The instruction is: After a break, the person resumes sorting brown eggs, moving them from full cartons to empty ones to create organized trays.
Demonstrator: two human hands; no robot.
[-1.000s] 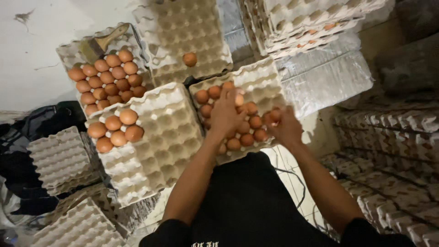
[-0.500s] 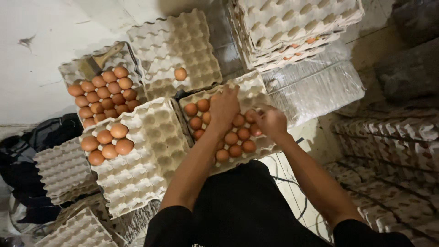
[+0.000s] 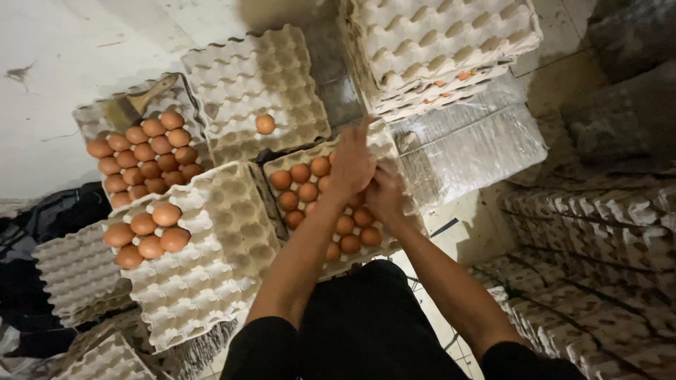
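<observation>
Currently, both hands rest on the brown eggs (image 3: 350, 243) in the middle tray (image 3: 331, 264): left hand (image 3: 352, 165) spread flat, right hand (image 3: 384, 197) cupped over eggs; an actual grasp cannot be told. Sorting seems partway: neighbouring trays stay partly filled.

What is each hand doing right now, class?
Left hand: open, fingers spread over the egg tray.
Right hand: on the eggs; grip cannot be told.

Both hands over the partly filled egg tray (image 3: 338, 243) in the middle — left hand (image 3: 352, 163) just left of the right hand (image 3: 384, 195). Left of it, a tray holding five eggs (image 3: 144, 232). Behind that, a fuller tray (image 3: 144, 151). Beyond the middle — a tray with a single egg (image 3: 265, 124). Far right, tray stacks (image 3: 451, 49).
</observation>
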